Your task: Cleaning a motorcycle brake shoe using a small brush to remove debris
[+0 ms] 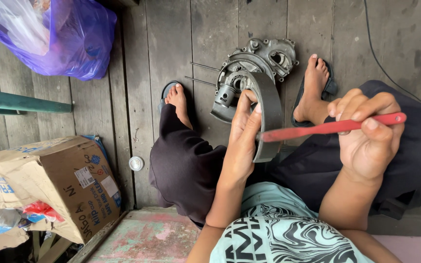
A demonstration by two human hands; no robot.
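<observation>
Weathered grey floorboards point(171, 44) were seen underfoot, with the person seated above them, knees apart, both bare feet resting on dark sandals. A curved brake shoe point(269, 104) was held upright in the left hand point(242, 141), between the knees; its fingers point(249, 114) were closed along the inner rim, thumb pressed to the edge, apparently so that the lining face was kept turned toward the other hand. A red-handled tool point(329, 127), probably a brush or file, was gripped in the right hand point(368, 141), fingers wrapped fully round the handle, and its working end was laid against the shoe's edge; what the tip was could not be told, as it was hidden behind the left hand. On the floor just beyond the shoe, between the feet, a grey metal engine cover point(264, 61) lay with two thin rods point(203, 73) beside it, seemingly kept within easy reach. To the left were noted a torn cardboard box point(59, 180), a purple plastic bag point(69, 41) and a small round cap point(136, 163).
</observation>
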